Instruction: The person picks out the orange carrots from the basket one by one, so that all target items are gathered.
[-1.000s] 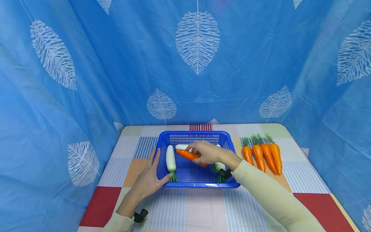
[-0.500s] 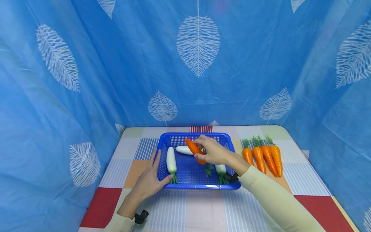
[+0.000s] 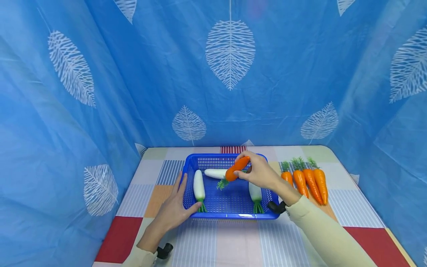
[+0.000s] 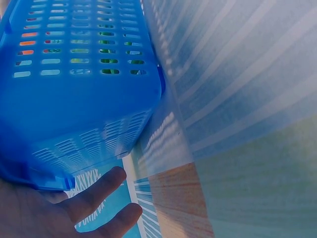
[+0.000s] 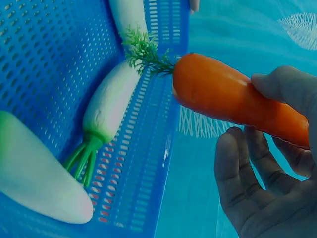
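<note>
My right hand (image 3: 258, 171) holds an orange carrot (image 3: 237, 168) above the blue basket (image 3: 230, 216), pinched between thumb and fingers. In the right wrist view the carrot (image 5: 218, 91) lies tilted, its feathery green top pointing over the basket. My left hand (image 3: 173, 207) rests at the basket's left side, fingers straight against the rim and thumb over the front corner. Inside the basket are a white radish (image 3: 199, 185) along the left, another radish (image 3: 215, 173) at the back, and a third radish (image 3: 255, 194) on the right. The left wrist view shows the basket's slotted outer wall (image 4: 79, 94).
Several carrots (image 3: 311, 183) lie side by side on the table to the right of the basket, partly behind my right forearm. A patchwork cloth (image 3: 233, 244) covers the table. Blue leaf-patterned curtains (image 3: 153, 74) enclose the back and both sides.
The carrot has been lifted from low in the basket and turned, so its green top now points left. My right hand has shifted right. My left hand stays at the rim.
</note>
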Available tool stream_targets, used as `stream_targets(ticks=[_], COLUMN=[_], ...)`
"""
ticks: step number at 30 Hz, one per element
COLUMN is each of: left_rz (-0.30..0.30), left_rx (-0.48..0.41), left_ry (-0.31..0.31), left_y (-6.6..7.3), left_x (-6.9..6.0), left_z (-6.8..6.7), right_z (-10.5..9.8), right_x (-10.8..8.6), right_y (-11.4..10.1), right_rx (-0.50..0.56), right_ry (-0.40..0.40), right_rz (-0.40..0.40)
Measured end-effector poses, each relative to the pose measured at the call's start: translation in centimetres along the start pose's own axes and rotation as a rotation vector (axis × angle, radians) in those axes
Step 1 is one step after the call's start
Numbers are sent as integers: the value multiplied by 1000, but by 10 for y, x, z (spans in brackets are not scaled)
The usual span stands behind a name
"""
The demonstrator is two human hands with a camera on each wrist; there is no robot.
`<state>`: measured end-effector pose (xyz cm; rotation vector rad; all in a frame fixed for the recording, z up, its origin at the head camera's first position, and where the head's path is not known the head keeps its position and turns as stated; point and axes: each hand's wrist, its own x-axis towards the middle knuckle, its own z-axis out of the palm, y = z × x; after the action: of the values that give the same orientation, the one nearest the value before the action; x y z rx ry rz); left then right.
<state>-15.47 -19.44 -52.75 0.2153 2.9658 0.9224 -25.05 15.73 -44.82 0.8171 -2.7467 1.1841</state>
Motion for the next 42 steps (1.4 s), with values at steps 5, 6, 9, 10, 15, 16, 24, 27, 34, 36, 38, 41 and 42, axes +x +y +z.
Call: stream_targets(ticks=[5, 6, 9, 10, 15, 16, 24, 27, 34, 36, 38, 41, 42], left_rz=[5, 6, 7, 7, 2, 1, -1, -3, 1, 0, -3, -5, -5], left_rx=[-5, -6, -7, -8, -11, -11, -19, -21, -16, -14, -14, -14, -13], left_ry=[3, 3, 5, 5, 7, 7, 5, 4, 10, 9, 9, 9, 10], left_y=[0, 0, 0, 0, 0, 0, 0, 0, 1, 1, 1, 1, 1], left_x=[1, 1, 1, 1, 1, 1, 1, 1, 1, 1, 1, 1, 1], left_z=[1, 1, 1, 1, 1, 1, 1, 1, 1, 1, 1, 2, 2], right_z=[-9, -11, -19, -21, -35, -37, -60, -68, -90, -96, -102, -109, -111], right_x=[-5, -7, -10, -11, -19, -22, -39, -46, -68, -75, -83, -96, -100], right_y=[7, 9, 14, 16, 26, 27, 43, 52, 75, 84, 92, 106, 111], right_rx=[34, 48, 79, 88, 112, 121, 134, 144, 83, 66, 46, 24, 20], right_ry=[69, 81, 109, 116, 132, 132, 169, 203, 270, 282, 290, 298, 299], right_rz=[19, 28, 52, 63, 136, 149, 239, 258, 326, 342, 365, 402, 416])
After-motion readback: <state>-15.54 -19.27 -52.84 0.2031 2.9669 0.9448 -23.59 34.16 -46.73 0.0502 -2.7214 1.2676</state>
